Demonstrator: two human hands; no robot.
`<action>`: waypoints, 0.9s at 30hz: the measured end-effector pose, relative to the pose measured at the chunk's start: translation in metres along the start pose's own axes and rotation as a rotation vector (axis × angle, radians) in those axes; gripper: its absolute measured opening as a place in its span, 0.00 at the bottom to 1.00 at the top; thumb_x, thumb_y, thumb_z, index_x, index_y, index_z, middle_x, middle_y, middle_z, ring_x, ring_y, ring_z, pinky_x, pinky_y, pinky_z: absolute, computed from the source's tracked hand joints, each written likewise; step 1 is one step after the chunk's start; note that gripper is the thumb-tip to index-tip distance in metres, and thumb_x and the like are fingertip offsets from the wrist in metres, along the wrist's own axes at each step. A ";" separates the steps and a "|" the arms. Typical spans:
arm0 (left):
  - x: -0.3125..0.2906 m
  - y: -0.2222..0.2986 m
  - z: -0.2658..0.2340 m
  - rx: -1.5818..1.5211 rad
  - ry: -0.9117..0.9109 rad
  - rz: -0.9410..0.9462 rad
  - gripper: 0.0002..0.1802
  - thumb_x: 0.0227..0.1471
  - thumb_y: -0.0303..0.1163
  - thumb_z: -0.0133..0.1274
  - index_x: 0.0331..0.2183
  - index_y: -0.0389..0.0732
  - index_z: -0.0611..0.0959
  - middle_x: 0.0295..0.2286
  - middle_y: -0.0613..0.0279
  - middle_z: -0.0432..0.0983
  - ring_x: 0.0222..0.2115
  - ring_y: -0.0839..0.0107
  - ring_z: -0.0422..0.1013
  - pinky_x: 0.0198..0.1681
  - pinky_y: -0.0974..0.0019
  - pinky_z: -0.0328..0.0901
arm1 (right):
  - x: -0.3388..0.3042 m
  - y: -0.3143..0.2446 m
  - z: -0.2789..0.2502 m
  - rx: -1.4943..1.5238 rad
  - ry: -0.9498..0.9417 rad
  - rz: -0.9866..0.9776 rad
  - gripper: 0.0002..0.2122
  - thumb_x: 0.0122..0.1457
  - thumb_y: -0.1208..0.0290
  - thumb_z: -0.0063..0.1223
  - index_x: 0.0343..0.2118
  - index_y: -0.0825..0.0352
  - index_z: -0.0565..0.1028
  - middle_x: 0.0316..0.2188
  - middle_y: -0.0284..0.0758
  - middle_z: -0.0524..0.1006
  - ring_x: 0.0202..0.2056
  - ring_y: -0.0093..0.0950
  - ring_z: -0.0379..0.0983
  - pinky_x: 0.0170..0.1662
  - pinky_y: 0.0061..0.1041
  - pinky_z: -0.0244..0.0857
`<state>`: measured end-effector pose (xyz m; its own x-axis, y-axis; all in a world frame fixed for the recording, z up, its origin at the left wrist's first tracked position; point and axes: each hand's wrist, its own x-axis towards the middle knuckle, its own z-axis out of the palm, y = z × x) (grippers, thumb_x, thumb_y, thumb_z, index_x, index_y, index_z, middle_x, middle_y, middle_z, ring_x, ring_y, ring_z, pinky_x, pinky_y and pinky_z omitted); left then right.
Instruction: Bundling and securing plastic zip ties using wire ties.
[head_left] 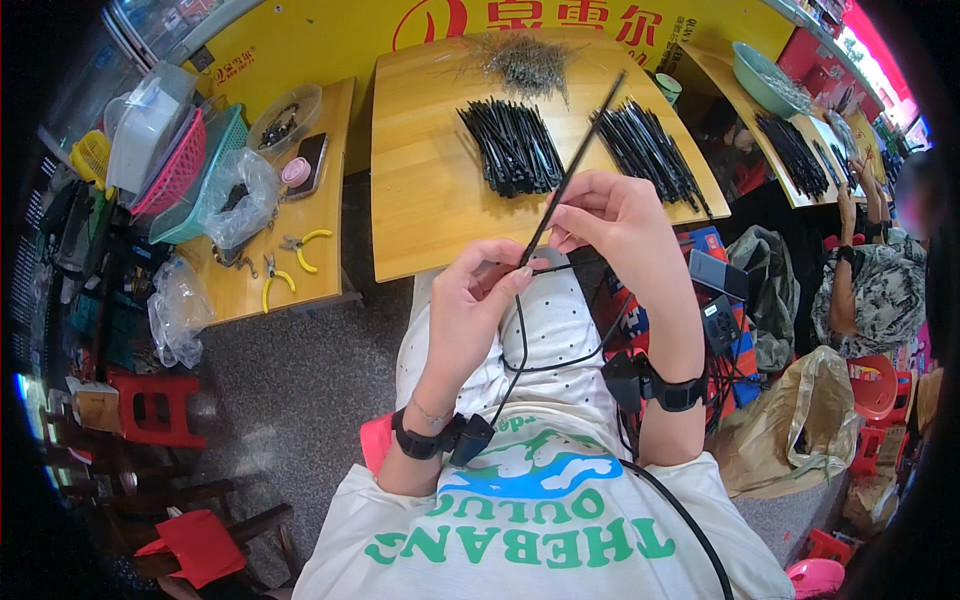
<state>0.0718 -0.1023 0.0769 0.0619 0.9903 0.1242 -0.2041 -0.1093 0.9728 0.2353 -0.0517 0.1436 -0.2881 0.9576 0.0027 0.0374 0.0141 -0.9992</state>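
My left hand [475,295] pinches the lower part of a long thin black rod [590,135] between thumb and fingers. The rod slants up and away to the right, over the table. Close beside its lower half, my right hand [615,220] has thumb and fingertips drawn together. Whatever lies between those tips is too small to make out. Two bundles of similar black rods lie ahead on the wooden table [420,200]: a left bundle [512,147] and a right bundle [650,155]. Behind them sits a heap of fine thin metal pieces [530,65].
A side table at left holds yellow-handled pliers [277,283], a phone [312,160], a plastic bag [238,200] and stacked baskets [178,165]. Black cables loop over my lap. At right are a large sack [795,425] and another person [875,285] working at a table.
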 end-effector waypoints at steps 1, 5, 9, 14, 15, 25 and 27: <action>0.000 0.000 -0.002 0.001 0.001 -0.001 0.10 0.52 0.20 0.53 0.38 0.32 0.75 0.36 0.58 0.76 0.40 0.70 0.74 0.43 0.72 0.68 | -0.002 -0.002 0.005 0.012 0.046 -0.031 0.04 0.53 0.82 0.51 0.31 0.76 0.73 0.25 0.35 0.76 0.26 0.21 0.75 0.30 0.18 0.70; 0.002 0.000 -0.004 -0.064 -0.029 -0.023 0.11 0.53 0.23 0.52 0.41 0.31 0.74 0.37 0.57 0.75 0.40 0.69 0.74 0.43 0.70 0.68 | -0.008 -0.002 0.016 -0.057 0.131 -0.087 0.04 0.54 0.81 0.52 0.31 0.76 0.74 0.25 0.36 0.76 0.26 0.21 0.75 0.29 0.18 0.70; 0.002 -0.002 -0.006 -0.097 -0.046 -0.056 0.15 0.54 0.24 0.51 0.44 0.30 0.73 0.38 0.58 0.74 0.41 0.70 0.74 0.45 0.69 0.69 | -0.012 -0.003 0.022 -0.123 0.169 -0.141 0.04 0.53 0.82 0.53 0.31 0.76 0.74 0.25 0.35 0.76 0.25 0.21 0.75 0.29 0.18 0.71; 0.002 -0.002 -0.004 -0.137 -0.003 -0.034 0.14 0.55 0.24 0.51 0.43 0.31 0.73 0.39 0.59 0.73 0.41 0.71 0.73 0.45 0.69 0.69 | -0.022 -0.004 0.030 -0.220 0.250 -0.353 0.03 0.50 0.82 0.54 0.29 0.74 0.75 0.23 0.37 0.76 0.26 0.24 0.78 0.25 0.19 0.70; 0.002 -0.001 -0.004 -0.140 0.019 -0.019 0.13 0.55 0.25 0.51 0.43 0.31 0.73 0.39 0.59 0.73 0.41 0.72 0.72 0.46 0.69 0.69 | -0.025 -0.005 0.032 -0.220 0.250 -0.353 0.03 0.50 0.82 0.54 0.29 0.74 0.75 0.23 0.37 0.76 0.26 0.24 0.78 0.25 0.19 0.70; 0.003 -0.011 0.002 -0.108 0.176 0.135 0.12 0.55 0.25 0.51 0.41 0.31 0.72 0.39 0.53 0.75 0.42 0.68 0.73 0.46 0.69 0.68 | -0.016 0.028 0.035 -0.440 0.509 -0.494 0.05 0.47 0.82 0.57 0.28 0.69 0.75 0.34 0.36 0.64 0.37 0.25 0.67 0.39 0.22 0.71; 0.002 -0.012 0.005 -0.114 0.162 0.092 0.13 0.55 0.24 0.51 0.42 0.30 0.72 0.40 0.52 0.75 0.42 0.67 0.73 0.47 0.69 0.67 | -0.013 0.032 0.036 -0.188 0.484 -0.414 0.06 0.47 0.83 0.57 0.29 0.69 0.75 0.36 0.36 0.61 0.40 0.25 0.67 0.39 0.23 0.72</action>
<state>0.0790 -0.0989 0.0667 -0.1181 0.9784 0.1698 -0.3110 -0.1989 0.9294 0.2059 -0.0736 0.1104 0.1460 0.8830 0.4461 0.1950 0.4164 -0.8880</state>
